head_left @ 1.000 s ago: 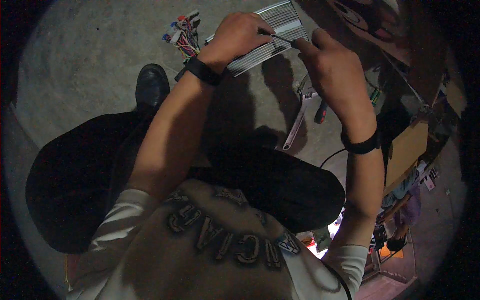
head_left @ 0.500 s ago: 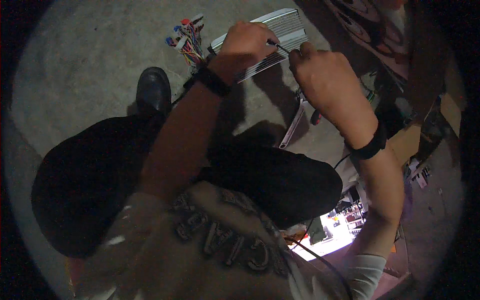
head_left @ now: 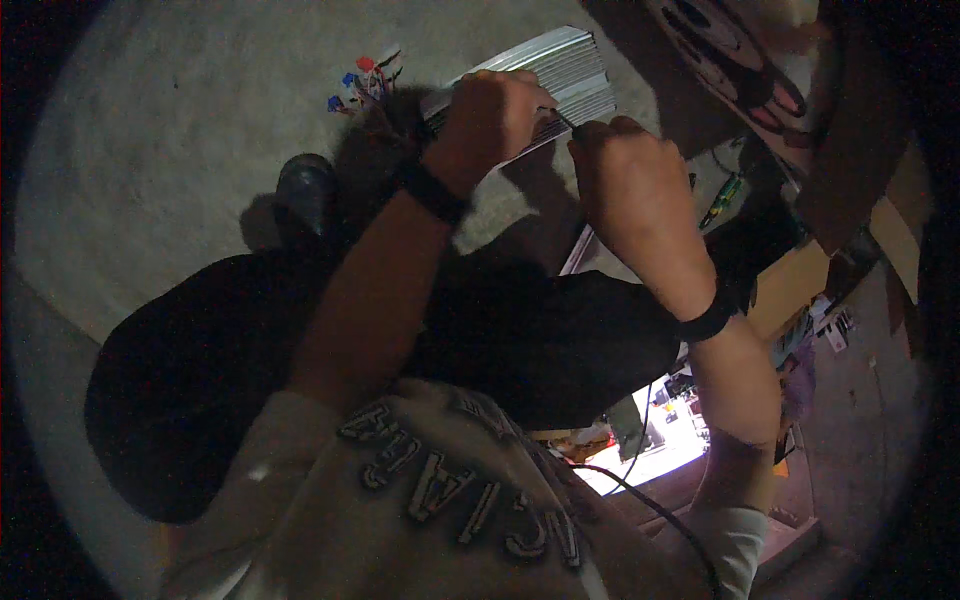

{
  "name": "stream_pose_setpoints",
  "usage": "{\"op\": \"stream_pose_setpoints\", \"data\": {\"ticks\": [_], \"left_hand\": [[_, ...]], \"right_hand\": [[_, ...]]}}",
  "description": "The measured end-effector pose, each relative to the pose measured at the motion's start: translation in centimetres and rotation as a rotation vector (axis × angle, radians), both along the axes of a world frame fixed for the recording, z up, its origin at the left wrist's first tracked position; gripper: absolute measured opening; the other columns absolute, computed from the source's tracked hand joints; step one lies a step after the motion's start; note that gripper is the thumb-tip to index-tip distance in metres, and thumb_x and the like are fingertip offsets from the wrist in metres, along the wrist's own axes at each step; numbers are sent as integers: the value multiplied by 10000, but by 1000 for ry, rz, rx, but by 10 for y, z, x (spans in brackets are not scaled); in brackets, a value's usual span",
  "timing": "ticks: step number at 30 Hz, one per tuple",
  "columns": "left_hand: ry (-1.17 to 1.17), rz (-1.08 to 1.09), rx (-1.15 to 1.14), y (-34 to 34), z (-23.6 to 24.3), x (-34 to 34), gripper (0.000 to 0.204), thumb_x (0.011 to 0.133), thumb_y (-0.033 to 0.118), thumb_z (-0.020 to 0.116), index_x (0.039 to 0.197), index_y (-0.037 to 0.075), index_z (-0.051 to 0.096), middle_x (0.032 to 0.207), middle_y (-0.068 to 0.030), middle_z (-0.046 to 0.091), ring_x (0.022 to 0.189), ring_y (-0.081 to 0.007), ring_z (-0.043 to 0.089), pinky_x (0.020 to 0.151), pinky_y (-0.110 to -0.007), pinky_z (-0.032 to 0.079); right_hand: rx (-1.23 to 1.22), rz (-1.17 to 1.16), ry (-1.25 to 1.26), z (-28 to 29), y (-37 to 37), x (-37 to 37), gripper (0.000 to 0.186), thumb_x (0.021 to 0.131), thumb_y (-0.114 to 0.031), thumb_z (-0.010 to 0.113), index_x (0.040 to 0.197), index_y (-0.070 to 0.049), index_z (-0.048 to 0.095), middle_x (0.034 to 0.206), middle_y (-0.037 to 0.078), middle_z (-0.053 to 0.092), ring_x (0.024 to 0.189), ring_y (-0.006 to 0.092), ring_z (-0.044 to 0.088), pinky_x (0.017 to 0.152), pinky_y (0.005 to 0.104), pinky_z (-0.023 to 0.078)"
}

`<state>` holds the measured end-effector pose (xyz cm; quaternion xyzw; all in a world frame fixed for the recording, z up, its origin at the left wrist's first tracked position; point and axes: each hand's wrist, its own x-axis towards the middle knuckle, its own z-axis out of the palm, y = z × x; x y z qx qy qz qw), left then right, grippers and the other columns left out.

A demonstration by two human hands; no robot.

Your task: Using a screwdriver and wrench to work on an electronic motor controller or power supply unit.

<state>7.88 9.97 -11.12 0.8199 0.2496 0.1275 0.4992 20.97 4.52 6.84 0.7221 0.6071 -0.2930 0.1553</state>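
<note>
A ribbed silver metal unit (head_left: pixel 570 70) lies at the top centre, with a bundle of coloured wires and connectors (head_left: pixel 365 85) off its left side. My left hand (head_left: pixel 490 130) is over the unit’s near left part, fingers curled at the tip of a thin tool; exactly what they grip is hidden. My right hand (head_left: pixel 630 200), closed on the tool’s handle, is just to the right and nearer me. The tool’s dark shaft (head_left: pixel 562 118) slants up-left toward my left fingertips.
A green-handled tool (head_left: pixel 723 198) and a partly hidden silver wrench (head_left: pixel 578 246) lie near my right hand. A cartoon-printed panel (head_left: pixel 735 75) and cardboard (head_left: pixel 790 285) are on the right. My shoe (head_left: pixel 305 190) is at left. A bright opening with clutter shows at lower right.
Both hands and the unit appear lower in the view than a second ago, along with the shoe. My right hand has turned slightly; the tool stays between the hands.
</note>
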Motion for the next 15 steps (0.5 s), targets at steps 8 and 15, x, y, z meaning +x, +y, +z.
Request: {"op": "stream_pose_setpoints", "data": {"ticks": [8,15], "left_hand": [[5,43,16,-1,-4,4,142,795,191,743,912,118,776,894,-94,723,795,-321,700,734,-413,571],[12,37,37,0,6,6,120,816,207,738,899,126,770,879,-80,718,798,-312,700,740,-415,568]], "right_hand": [[58,-383,71,-5,-3,0,192,893,-144,624,836,27,691,813,278,680,785,439,682,711,508,551],[-109,131,-174,0,-4,2,199,931,-169,597,1083,-46,635,925,181,690,776,372,706,669,473,572]]}}
